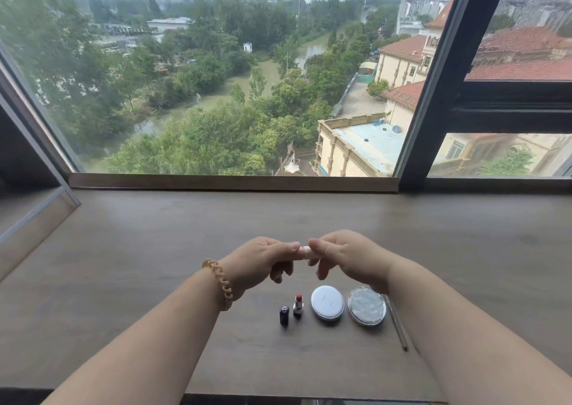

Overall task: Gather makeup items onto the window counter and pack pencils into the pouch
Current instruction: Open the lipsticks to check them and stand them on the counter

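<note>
Counter [123, 250] holds lipstick [298, 304], cap [284, 314], white compact [327, 302], grey compact [366, 305], pencil [399, 327]; above, left hand [263, 259] and right hand [346, 256] pinch a tube [305, 251]

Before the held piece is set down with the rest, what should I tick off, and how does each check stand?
1. Grip: left hand and right hand each pinch an end of the pale item: ok.
2. Free spot on the counter left of the cap: ok.
3. Lipstick capped: not ok; it stands open, cap beside it.
4. White compact and clear compact lying flat: ok.
5. Pencil packed: not ok; it lies on the counter.
6. Pouch within reach: cannot tell, not in view.
</note>
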Demonstrator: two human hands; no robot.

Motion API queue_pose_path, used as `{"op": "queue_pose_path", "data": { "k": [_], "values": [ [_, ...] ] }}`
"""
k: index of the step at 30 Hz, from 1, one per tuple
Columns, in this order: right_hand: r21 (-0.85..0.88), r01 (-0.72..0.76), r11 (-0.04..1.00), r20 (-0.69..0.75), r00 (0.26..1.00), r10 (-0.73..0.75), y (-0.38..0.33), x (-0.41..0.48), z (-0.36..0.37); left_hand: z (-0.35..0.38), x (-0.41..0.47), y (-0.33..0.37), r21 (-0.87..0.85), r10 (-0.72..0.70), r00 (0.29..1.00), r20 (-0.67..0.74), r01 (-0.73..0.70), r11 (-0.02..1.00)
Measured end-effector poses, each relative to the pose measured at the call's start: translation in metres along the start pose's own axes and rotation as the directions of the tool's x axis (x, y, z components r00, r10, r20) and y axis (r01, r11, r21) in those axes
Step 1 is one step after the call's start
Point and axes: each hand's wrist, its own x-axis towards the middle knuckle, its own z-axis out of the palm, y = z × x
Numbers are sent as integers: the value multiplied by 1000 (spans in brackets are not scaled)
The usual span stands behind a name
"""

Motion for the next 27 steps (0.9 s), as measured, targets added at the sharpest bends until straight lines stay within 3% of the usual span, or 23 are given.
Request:
{"op": "queue_pose_path", "data": {
  "k": [4,12,15,17,20,27],
  "values": [
    [-22,63,998,-28,998,-64,-4,0,-2,-1,3,-2,-3,-24,1000,-1,24,1000],
    [-223,112,968,1,993,-115,-2,1,-9,-1,3,-12,12,-42,998,40,42,999],
    [-136,104,985,-103,988,-118,14,2,-20,-9,1,-21,-89,-58,998,7,59,994],
    [31,80,996,-172,982,-74,26,3,-25,-16,4,-29,-145,-79,996,-49,71,987],
    [198,4,980,-177,984,32,45,8,-23,-21,9,-38,-192,-134,986,-100,113,975],
    [151,-122,981,-170,974,148,86,38,7,-7,27,-76,-320,-247,961,-126,196,927]
  ]
}}
